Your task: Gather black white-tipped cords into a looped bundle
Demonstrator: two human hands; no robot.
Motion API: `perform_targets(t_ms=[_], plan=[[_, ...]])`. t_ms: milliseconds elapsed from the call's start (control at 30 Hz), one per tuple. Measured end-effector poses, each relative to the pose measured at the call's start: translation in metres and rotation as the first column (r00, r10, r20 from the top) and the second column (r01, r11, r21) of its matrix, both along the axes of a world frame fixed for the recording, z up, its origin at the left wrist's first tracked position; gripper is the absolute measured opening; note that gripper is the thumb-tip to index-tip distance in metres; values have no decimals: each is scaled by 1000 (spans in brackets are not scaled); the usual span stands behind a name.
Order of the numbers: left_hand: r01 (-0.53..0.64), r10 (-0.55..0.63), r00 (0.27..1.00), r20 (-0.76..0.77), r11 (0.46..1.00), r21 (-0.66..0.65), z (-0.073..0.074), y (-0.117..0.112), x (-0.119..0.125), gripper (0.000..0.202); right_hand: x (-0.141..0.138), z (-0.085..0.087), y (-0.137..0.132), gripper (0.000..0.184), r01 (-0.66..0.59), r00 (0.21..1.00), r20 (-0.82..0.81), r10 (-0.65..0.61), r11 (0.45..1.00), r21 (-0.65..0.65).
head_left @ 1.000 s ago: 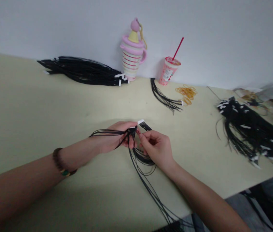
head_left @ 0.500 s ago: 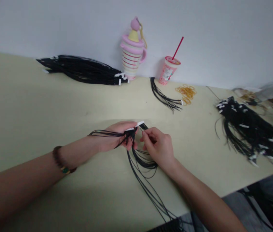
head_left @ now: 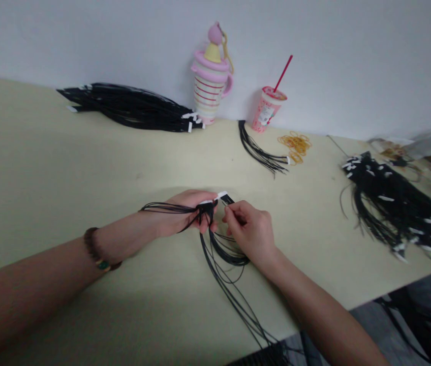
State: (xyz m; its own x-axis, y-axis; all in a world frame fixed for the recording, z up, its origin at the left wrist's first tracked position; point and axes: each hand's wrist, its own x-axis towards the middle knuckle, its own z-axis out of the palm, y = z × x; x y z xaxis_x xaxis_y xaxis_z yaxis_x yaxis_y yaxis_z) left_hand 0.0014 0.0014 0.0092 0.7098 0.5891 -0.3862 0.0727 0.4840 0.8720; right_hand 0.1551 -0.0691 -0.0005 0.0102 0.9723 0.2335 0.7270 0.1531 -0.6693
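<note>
My left hand [head_left: 185,213] is closed on a black wire harness [head_left: 207,209], its thumb by a white connector [head_left: 222,195]. A second white strip lies along the top of the black bundle in the palm. Thin black wires [head_left: 167,207] trail left over the wrist. Others hang down across the table to its near edge. My right hand [head_left: 251,227] pinches black wires of the same harness just right of the white connector, thumb against forefinger. Its fingertips partly hide the wires.
Black harness bundles lie at the back left [head_left: 131,108] and right [head_left: 394,198]. A small harness [head_left: 255,147] lies near yellow rubber bands [head_left: 295,145]. A pink striped cup [head_left: 208,86] and a pink drink cup [head_left: 267,109] with a straw stand by the wall.
The view has shifted very slightly. Both hands keep the same grip on the harness, with almost no movement.
</note>
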Motion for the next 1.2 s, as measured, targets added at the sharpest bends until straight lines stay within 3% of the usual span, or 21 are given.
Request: perform_targets(t_ms=[533, 667, 867, 1200], plan=[[34, -32, 998, -49, 998, 47, 6, -3, -2, 27, -1, -2, 0, 21, 22, 1000, -3, -22, 999, 26], [52, -49, 998, -39, 993, 101, 4, -3, -2, 31, -1, -2, -1, 20, 4, 999, 47, -8, 997, 72], [60, -58, 998, -18, 990, 126, 4, -5, -1, 31, -3, -3, -2, 16, 3, 972, 228, -61, 969, 247], [84, -80, 996, -35, 982, 170, 3, -7, 0, 36, -5, -6, -1, 20, -19, 956, 285, -73, 952, 306]])
